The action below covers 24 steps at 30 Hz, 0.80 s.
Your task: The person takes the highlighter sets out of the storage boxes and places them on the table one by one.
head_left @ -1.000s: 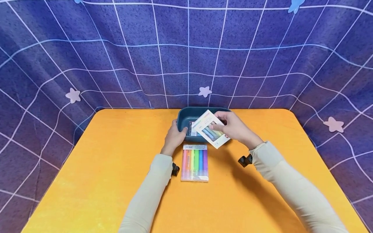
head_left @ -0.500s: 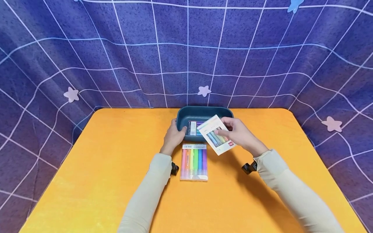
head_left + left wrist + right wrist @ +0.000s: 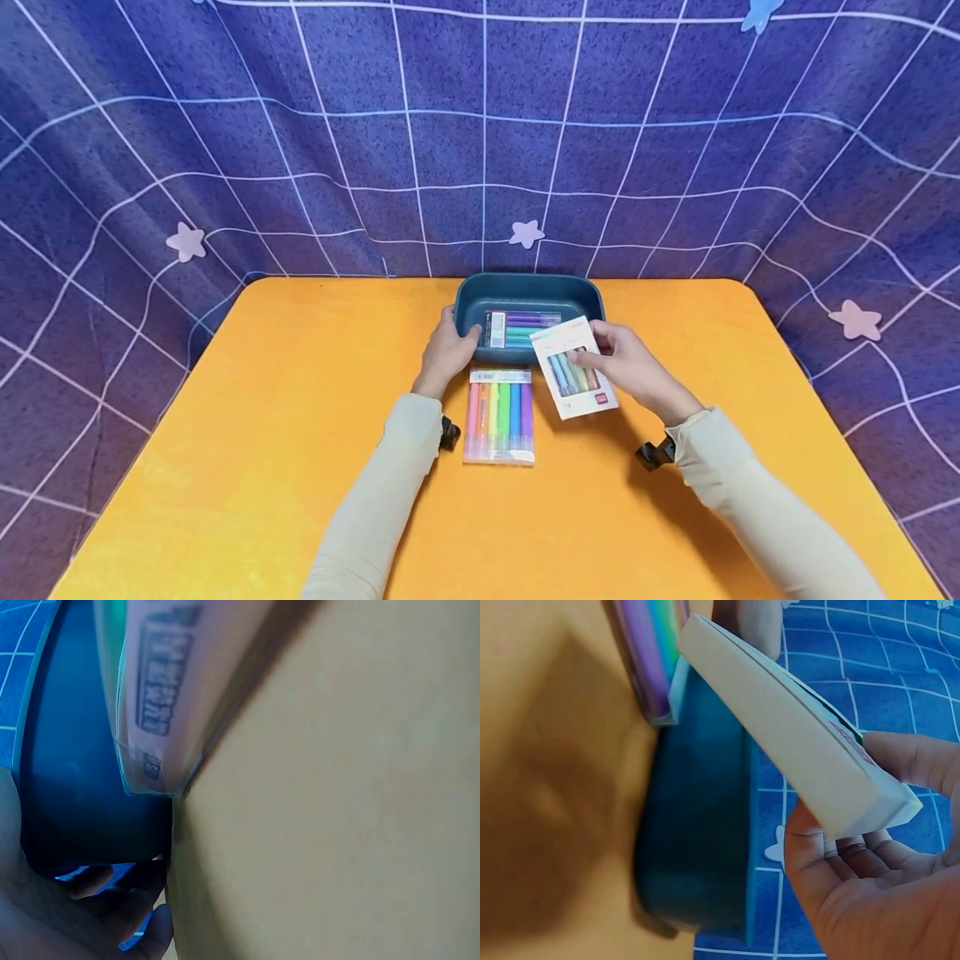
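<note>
My left hand (image 3: 444, 357) grips the left end of a dark teal plastic bin (image 3: 528, 285), thumb over its rim and fingers around the outside. My right hand (image 3: 637, 367) pinches a white box (image 3: 566, 383) by its right side, thumb on the front face and fingers behind. Coloured pens show through the box's window. It is held tilted in front of the bin's near right corner, overlapping the rim in the head view. Inside the bin lies a flat pack of purple and green pens (image 3: 528, 329). A clear pack of rainbow highlighters (image 3: 500, 417) lies just in front of the bin.
An orange cloth covers the table (image 3: 300, 417). Directly behind the bin, at the table's far edge, hangs a blue-purple grid curtain (image 3: 480, 158) with stars. Both wrists carry small black cameras, the right one (image 3: 654, 454) close above the table.
My right hand has drawn the white box from over the bin toward me and to the right, turning it more upright. The pen pack inside the bin shows more. My left hand stays put.
</note>
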Each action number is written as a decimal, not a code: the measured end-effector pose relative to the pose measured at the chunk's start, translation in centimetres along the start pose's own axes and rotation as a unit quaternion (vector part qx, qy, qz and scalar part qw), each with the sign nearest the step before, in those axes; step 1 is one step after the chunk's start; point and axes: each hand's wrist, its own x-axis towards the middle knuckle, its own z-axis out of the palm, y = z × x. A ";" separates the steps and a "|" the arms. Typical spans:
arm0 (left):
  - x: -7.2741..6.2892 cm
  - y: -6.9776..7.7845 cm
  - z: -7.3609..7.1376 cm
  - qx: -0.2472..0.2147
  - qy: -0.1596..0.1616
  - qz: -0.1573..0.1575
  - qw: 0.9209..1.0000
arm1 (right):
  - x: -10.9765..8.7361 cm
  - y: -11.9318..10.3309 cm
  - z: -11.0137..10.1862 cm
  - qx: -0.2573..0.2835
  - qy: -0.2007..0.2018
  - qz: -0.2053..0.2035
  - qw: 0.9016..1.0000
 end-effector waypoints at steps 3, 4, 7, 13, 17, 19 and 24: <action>0.0 0.1 0.0 0.002 -0.001 0.000 1.000 | -0.2 0.7 0.1 0.003 0.000 0.013 1.000; 0.0 0.1 0.0 0.003 -0.002 0.000 1.000 | -0.3 0.9 0.2 0.004 0.000 0.017 1.000; 0.0 0.2 0.0 0.004 -0.001 -0.004 1.000 | -0.4 1.4 0.7 0.015 -0.005 0.019 1.000; 0.0 0.2 0.0 0.003 -0.003 -0.005 1.000 | -0.7 1.9 1.3 0.024 -0.008 0.026 0.999; 0.0 0.1 0.0 0.007 -0.003 -0.007 1.000 | -1.0 2.2 1.5 0.043 -0.007 0.028 0.999; 0.0 0.1 0.0 0.008 -0.002 -0.008 1.000 | -1.2 2.3 1.7 0.057 -0.007 0.028 0.998; -0.1 0.1 -0.1 0.006 -0.001 -0.005 1.000 | -1.5 2.9 2.0 0.080 -0.005 0.042 0.996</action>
